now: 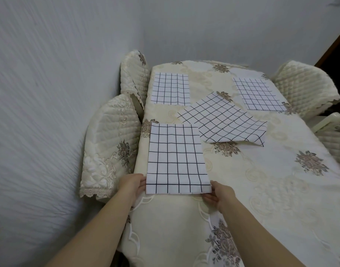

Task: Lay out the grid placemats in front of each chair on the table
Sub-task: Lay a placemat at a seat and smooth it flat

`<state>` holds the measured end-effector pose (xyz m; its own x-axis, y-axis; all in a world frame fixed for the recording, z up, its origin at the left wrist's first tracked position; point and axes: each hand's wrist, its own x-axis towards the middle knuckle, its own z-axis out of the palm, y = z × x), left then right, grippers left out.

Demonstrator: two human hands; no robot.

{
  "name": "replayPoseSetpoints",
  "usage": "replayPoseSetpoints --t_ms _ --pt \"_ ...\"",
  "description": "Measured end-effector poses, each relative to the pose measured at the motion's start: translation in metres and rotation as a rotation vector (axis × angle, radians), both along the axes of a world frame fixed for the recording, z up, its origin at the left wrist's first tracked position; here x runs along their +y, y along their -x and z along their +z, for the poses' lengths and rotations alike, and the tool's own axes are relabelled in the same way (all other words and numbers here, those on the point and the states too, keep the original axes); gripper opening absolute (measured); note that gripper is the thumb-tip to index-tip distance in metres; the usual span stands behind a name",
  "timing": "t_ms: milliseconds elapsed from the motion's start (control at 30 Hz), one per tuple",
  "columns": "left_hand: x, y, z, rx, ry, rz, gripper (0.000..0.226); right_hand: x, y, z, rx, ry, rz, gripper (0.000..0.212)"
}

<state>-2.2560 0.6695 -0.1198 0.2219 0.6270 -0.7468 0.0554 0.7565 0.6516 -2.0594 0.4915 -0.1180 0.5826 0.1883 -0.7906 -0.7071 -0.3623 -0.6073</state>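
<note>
We log table (186, 239) fully under cream tablecloth (280, 189), brown flower embroidery. Four white black-grid mats directly on cloth. Near-left placemat (177, 158) flat, along left edge. Far-left placemat (171, 88) flat, by far left corner. Far-right placemat (258, 94) flat, near right edge. Middle placemat (228, 120) skewed, rumpled, near edge lifted; we note its corner meets near-left placemat.

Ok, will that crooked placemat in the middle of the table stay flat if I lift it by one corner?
Probably not. The middle placemat bows up along its near edge, so it looks like thin fabric that would droop. It is likely light and may slide on the sheeny tablecloth. Its corner meets the near placemat, which could shift with it.
</note>
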Motion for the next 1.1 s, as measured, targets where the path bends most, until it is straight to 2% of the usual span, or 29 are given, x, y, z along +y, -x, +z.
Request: replayPoseSetpoints --t_ms 133,233,300,600,667,767,833,967,1100 --pt "0.010 0.000 0.002 0.027 0.037 0.057 0.019 -0.002 -0.012 0.007 -0.184 0.124 0.154 0.035" --pt "0.017 -0.004 0.005 0.037 0.019 0.092 0.017 0.001 -0.023 0.011 -0.311 0.171 0.182 0.032" --pt "0.022 -0.009 0.005 0.048 -0.005 0.087 0.025 0.006 -0.027 0.014 -0.344 0.147 0.187 0.027" --pt "0.055 -0.031 0.003 0.096 -0.157 -0.013 0.023 0.041 -0.044 0.016 -0.351 0.038 0.133 0.028" --pt "0.063 -0.039 0.000 0.137 -0.198 -0.015 0.006 0.054 -0.053 0.016 -0.320 0.005 0.124 0.025" --pt "0.072 -0.050 -0.001 0.195 -0.250 -0.027 0.029 0.077 -0.072 0.016 -0.260 -0.024 0.104 0.015" --pt "0.078 -0.056 0.002 0.230 -0.276 -0.048 0.029 0.092 -0.082 0.018 -0.249 -0.012 0.108 0.010" --pt "0.093 -0.065 0.004 0.284 -0.299 -0.076 0.029 0.116 -0.099 0.018 -0.244 -0.003 0.185 0.021" --pt "0.107 -0.073 -0.002 0.296 -0.294 -0.092 0.032 0.138 -0.111 0.016 -0.260 0.076 0.261 0.014"
